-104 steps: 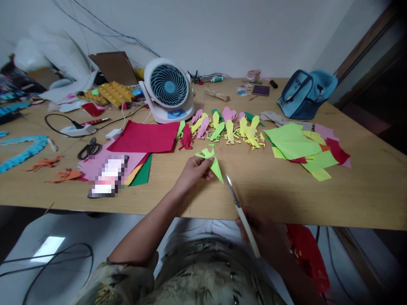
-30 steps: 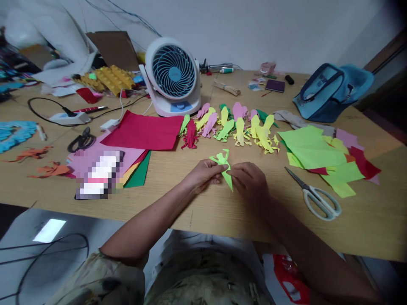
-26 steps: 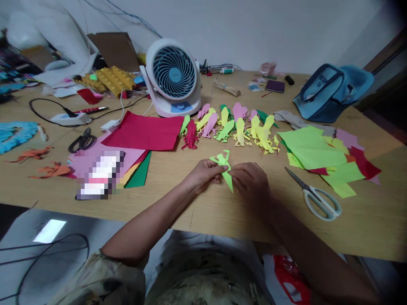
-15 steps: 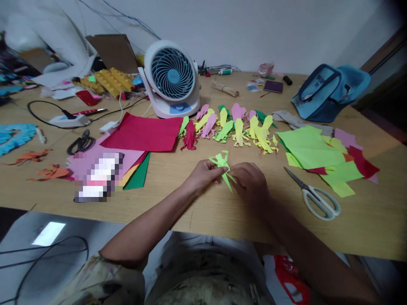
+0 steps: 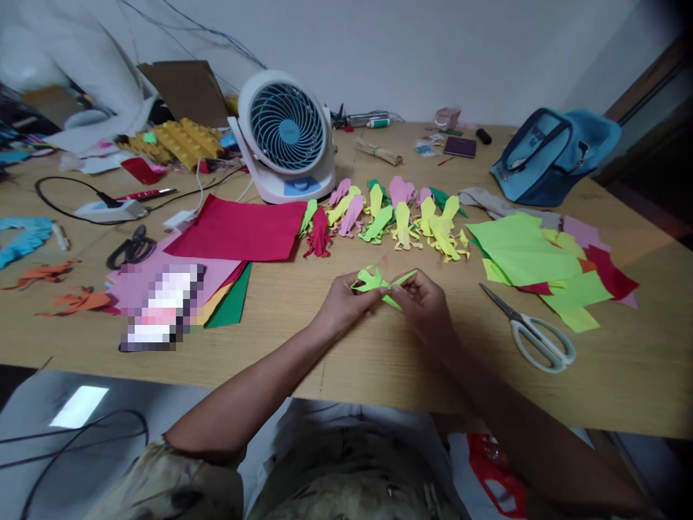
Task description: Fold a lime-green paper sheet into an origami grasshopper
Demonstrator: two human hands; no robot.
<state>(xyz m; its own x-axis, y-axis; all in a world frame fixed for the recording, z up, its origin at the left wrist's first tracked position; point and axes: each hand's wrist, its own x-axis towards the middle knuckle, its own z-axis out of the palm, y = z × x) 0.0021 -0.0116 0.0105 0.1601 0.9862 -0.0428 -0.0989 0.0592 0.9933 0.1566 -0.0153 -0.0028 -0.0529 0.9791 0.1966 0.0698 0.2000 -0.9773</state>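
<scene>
Between my hands, just above the table, is a lime-green folded paper figure (image 5: 372,279) with several thin pointed limbs. My left hand (image 5: 345,302) pinches its body between thumb and fingers from the left. My right hand (image 5: 426,302) is closed on one of its limbs, the thumb close to my left thumb; a pointed tip sticks out above the right fingers. Part of the figure is hidden by my fingers. Beyond it stand several finished-looking folded paper figures (image 5: 401,224) in yellow, pink, green and red.
Scissors with white handles (image 5: 543,345) lie right of my hands, near lime paper sheets (image 5: 522,249). A red sheet (image 5: 238,227) and a blurred-out phone (image 5: 165,307) lie left. A white fan (image 5: 286,137) stands behind; a blue bag (image 5: 546,159) sits at the back right. Orange figures (image 5: 73,301) lie far left.
My right hand has moved slightly up and left, nearer my left thumb. The limb it grips has turned from pointing down to pointing up and right. My view has shifted slightly.
</scene>
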